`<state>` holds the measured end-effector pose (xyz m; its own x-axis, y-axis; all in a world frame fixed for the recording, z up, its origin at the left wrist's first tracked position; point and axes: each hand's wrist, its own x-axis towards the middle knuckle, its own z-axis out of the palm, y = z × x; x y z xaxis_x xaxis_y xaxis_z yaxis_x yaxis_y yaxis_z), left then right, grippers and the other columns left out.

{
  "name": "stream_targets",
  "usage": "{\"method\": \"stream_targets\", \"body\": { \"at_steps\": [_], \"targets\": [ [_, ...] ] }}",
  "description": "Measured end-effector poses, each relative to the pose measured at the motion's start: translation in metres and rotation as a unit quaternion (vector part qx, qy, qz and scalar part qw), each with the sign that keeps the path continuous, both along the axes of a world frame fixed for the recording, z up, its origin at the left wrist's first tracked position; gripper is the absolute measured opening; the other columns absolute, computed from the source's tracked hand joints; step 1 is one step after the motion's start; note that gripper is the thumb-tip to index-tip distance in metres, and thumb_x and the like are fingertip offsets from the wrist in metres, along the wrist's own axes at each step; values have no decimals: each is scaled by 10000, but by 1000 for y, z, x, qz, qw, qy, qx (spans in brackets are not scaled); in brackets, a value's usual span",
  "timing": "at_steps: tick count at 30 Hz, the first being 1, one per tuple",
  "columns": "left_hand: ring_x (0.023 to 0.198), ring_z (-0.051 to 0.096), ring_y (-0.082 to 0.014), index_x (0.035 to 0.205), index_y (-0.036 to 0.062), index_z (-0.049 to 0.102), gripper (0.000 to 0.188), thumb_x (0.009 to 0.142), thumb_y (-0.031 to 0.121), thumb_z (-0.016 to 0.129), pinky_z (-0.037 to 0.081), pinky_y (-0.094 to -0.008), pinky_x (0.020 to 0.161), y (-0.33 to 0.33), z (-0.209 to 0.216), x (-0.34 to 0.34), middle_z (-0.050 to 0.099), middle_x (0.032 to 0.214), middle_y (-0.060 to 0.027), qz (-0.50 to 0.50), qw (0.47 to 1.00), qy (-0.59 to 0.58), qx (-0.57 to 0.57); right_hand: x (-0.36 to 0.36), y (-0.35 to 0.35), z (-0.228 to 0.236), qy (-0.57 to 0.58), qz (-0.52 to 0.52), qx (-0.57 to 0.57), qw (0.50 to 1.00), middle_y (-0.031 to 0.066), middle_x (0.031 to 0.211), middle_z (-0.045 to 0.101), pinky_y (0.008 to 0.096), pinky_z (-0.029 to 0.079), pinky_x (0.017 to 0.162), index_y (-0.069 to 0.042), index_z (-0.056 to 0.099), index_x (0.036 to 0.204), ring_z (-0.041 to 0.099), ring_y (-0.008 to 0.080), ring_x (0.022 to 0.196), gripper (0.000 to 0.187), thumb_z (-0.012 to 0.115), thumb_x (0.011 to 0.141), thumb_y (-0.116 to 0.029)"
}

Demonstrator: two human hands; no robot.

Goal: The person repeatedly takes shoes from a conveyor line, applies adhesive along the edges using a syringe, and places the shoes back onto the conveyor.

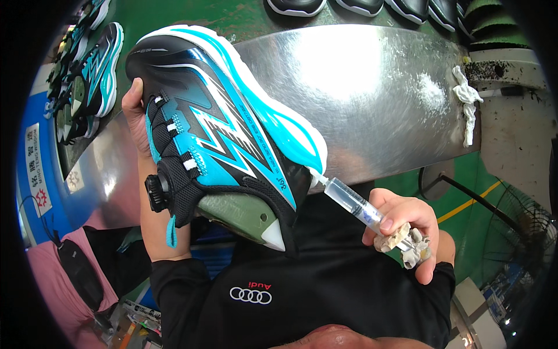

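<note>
My left hand (137,110) grips a black and turquoise sports shoe (224,125) by its lace side, its fingers partly hidden behind the shoe. The shoe is tilted, toe to the upper left, with its white and turquoise sole facing the upper right. A green shoe last (239,216) fills its opening. In my right hand (410,216) is a clear plastic syringe (349,199), its plunger end wrapped in off-white, crumpled material (414,247). The syringe's tip meets the shoe's heel, at the edge between sole and upper; whether it touches is hard to tell.
Below the shoe lies a shiny metal plate (360,128) with white powder (431,94) and a crumpled white strip (467,104) at its right. Black shoes (357,6) line the far edge. More turquoise shoes (99,75) stand at the left.
</note>
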<state>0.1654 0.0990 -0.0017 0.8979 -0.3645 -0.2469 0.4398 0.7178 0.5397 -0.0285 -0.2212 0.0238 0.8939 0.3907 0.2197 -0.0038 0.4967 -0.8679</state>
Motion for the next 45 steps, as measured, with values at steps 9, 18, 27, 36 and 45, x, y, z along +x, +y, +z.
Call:
{"method": "stream_targets", "body": {
  "at_steps": [9, 18, 27, 36, 45],
  "targets": [
    [1008, 604, -289, 1133, 47, 554, 429, 833, 352, 537, 485, -458, 899, 10, 7, -1, 608, 1120, -153, 50, 990, 22, 129, -1, -2, -17, -12, -11, 20, 1000, 122, 936, 652, 265, 350, 646, 52, 550, 1137, 456, 153, 747, 796, 803, 626, -504],
    [934, 627, -312, 1195, -22, 493, 472, 900, 345, 463, 500, -451, 855, 77, 15, -34, 609, 1085, -188, -20, 965, 51, 257, 0, 2, -31, 39, -17, 52, 998, 104, 1002, 615, 246, 369, 655, 29, 530, 1178, 469, 136, 773, 782, 836, 617, -423],
    [1096, 539, -258, 1262, 4, 449, 358, 924, 122, 441, 438, -379, 959, 106, 23, -96, 546, 1203, -149, 23, 948, -19, 317, 10, 16, -39, -12, -10, 43, 999, 109, 1074, 593, 267, 399, 735, 36, 516, 1193, 506, 163, 864, 726, 833, 644, -316],
    [1205, 476, -314, 1313, 15, 421, 453, 881, 135, 486, 413, -451, 1012, 137, 15, -175, 475, 1325, -155, 22, 960, 85, 265, 7, 23, -35, -40, -35, -13, 998, 99, 1092, 602, 278, 399, 700, 23, 542, 1171, 481, 168, 795, 701, 833, 623, -304],
    [1249, 436, -282, 1386, -14, 274, 631, 834, 83, 564, 314, -425, 1081, 80, 16, -220, 425, 1368, -160, -40, 979, 53, 194, 2, 24, -25, -49, -41, -56, 996, 102, 1072, 605, 281, 398, 687, 29, 552, 1146, 471, 172, 770, 710, 833, 614, -347]
  ]
}}
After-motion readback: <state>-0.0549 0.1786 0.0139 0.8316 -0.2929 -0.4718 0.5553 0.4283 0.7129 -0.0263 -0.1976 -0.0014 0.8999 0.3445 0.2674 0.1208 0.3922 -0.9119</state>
